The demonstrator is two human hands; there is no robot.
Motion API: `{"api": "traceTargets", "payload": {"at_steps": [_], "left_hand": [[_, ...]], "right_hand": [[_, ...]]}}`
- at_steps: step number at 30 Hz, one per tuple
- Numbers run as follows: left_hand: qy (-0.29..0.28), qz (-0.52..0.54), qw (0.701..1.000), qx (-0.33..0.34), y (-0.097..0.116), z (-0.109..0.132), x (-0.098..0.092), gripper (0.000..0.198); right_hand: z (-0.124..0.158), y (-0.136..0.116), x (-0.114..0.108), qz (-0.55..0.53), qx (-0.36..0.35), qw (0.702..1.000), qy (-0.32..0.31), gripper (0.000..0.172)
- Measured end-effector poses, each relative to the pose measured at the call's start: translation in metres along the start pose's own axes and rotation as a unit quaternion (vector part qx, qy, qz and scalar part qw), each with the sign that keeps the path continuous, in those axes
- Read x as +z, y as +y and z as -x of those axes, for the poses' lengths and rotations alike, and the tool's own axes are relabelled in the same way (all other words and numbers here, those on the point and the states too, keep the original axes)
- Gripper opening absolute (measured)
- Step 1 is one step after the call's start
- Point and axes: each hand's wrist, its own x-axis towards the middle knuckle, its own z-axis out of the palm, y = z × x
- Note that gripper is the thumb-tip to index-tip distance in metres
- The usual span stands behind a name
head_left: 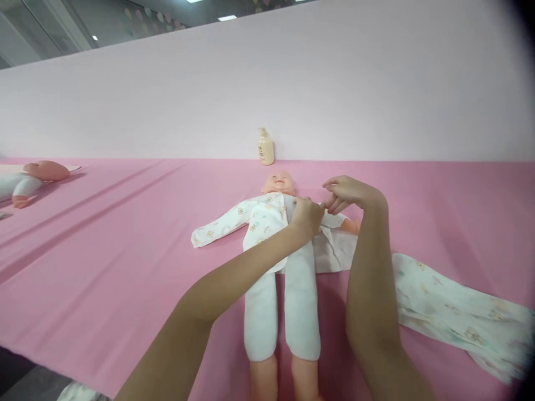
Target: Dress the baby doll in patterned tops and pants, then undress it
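A doll (pixel 303 301) lies on its back, its head toward the wall. It has a white cloth body and wears a white printed baby shirt (pixel 265 220). One sleeve covers the arm on the left of the view; the other half of the shirt lies spread beneath the arm on the right, whose hand is bare. My left hand (pixel 308 217) is closed at the doll's chest and shoulder on that side; what its fingers grip is hidden. Close to its thumb, my right hand (pixel 349 192) hangs above the doll's arm, fingers bent and apart.
A pump bottle (pixel 266 147) stands against the white wall behind the doll's head. Printed cloth (pixel 455 306) lies on the pink table cover (pixel 137 267) at the right. Another doll (pixel 45 171) lies at the far left. The table's edge runs along the lower left.
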Motion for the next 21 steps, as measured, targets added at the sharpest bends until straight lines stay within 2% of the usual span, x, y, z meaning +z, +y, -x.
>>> {"api": "traceTargets", "payload": {"at_steps": [3, 5, 8, 10, 12, 15, 18, 21], "left_hand": [[-0.065, -0.053, 0.996, 0.015, 0.014, -0.016, 0.002, 0.051], [-0.046, -0.039, 0.998, 0.03, 0.013, -0.023, 0.005, 0.041], [0.021, 0.035, 0.995, 0.086, -0.006, -0.026, 0.008, 0.041], [-0.003, 0.105, 0.989, 0.108, -0.023, -0.025, 0.009, 0.049], [-0.017, 0.185, 0.978, 0.092, -0.037, -0.021, 0.008, 0.054], [0.039, 0.301, 0.952, 0.048, -0.051, -0.013, 0.003, 0.052], [0.107, 0.383, 0.917, 0.04, -0.059, -0.005, -0.002, 0.048], [0.138, 0.415, 0.898, 0.039, -0.062, -0.002, -0.005, 0.04]], "right_hand": [[0.002, 0.011, -0.014, 0.02, 0.036, 0.996, 0.074, 0.039], [0.006, 0.016, -0.021, 0.029, 0.059, 0.993, 0.102, 0.036], [0.016, 0.015, -0.027, 0.026, 0.055, 0.988, 0.143, 0.03], [0.024, 0.012, -0.029, -0.001, 0.017, 0.983, 0.185, 0.026], [0.029, 0.008, -0.03, -0.043, -0.031, 0.972, 0.228, 0.023], [0.024, 0.007, -0.03, -0.124, -0.085, 0.95, 0.274, 0.02], [0.003, 0.018, -0.029, -0.192, -0.1, 0.933, 0.286, 0.017], [-0.027, 0.038, -0.024, -0.116, -0.06, 0.946, 0.297, 0.01]]}}
